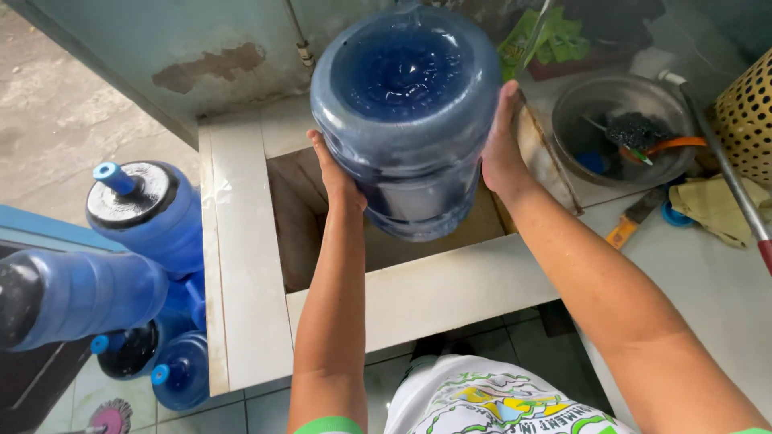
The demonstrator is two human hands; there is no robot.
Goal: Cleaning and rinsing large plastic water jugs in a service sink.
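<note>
1. Above the white-rimmed basin (241, 265), the large blue water jug (406, 112) hangs in the air, its base turned up toward the camera and its neck end pointing down and away into the basin's open well.
2. The jug's long axis runs steeply, tilted from the camera down toward the basin; its neck is hidden behind its own body.
3. The left hand (336, 173) presses flat against the jug's left side, low on the barrel, fingers spread open and wrapped around the curve.
4. The right hand (505, 149) does the same on the jug's right side, palm open and tight against the wall. The jug sits between the two hands; neither is clearly nearer, both being in contact.
5. Left of the basin, a cluster of other blue jugs (149, 217) lies stacked on their sides; four can be counted, two with blue caps showing, though more may be hidden.
6. Right of the basin, on the desk (708, 289), stand one metal bowl (615, 104) holding a dark scrubber, one yellow cloth (716, 205), one yellow perforated basket (748, 116) and a small scraper-like tool (635, 217).
</note>
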